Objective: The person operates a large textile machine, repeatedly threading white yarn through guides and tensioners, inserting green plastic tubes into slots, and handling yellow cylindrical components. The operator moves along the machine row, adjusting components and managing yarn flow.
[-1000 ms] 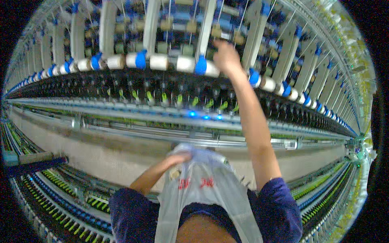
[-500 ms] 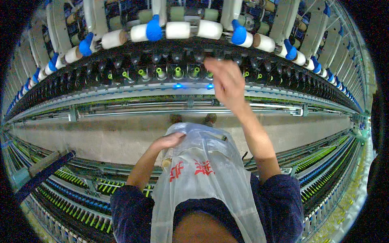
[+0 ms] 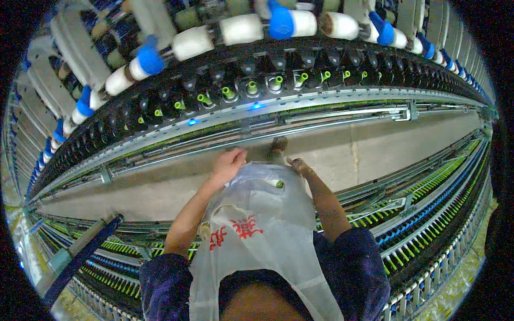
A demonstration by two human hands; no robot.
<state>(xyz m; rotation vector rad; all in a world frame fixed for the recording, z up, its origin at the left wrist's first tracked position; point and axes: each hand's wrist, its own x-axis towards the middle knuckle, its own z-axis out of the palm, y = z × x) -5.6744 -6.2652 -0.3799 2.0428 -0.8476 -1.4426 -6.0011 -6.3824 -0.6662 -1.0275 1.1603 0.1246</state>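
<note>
My left hand (image 3: 229, 166) is at the far left edge of my translucent white apron (image 3: 262, 208), its fingers curled in; anything between them is hidden. Across from it, my right hand (image 3: 301, 167) is in shadow at the apron's far right corner. Its fingers look drawn together against the edge, and I cannot make out what they hold. Through the apron's front shows a bobbin end with a green rim (image 3: 278, 184). Beyond both hands, a row of green-tipped spindles (image 3: 252, 86) stands on the spinning frame, apart from them.
White rolls (image 3: 241, 29) and blue knobs (image 3: 282, 24) line the frame above the spindles. Two blue lights (image 3: 257, 105) glow on its rail (image 3: 342, 99). Behind me runs another machine with rows of green tubes (image 3: 396, 257). A dark padded bar (image 3: 85, 257) juts out at left.
My right hand has come back from the spindles to the apron's right edge. My left hand has shifted slightly outward past the apron's far edge. The whole view has tilted.
</note>
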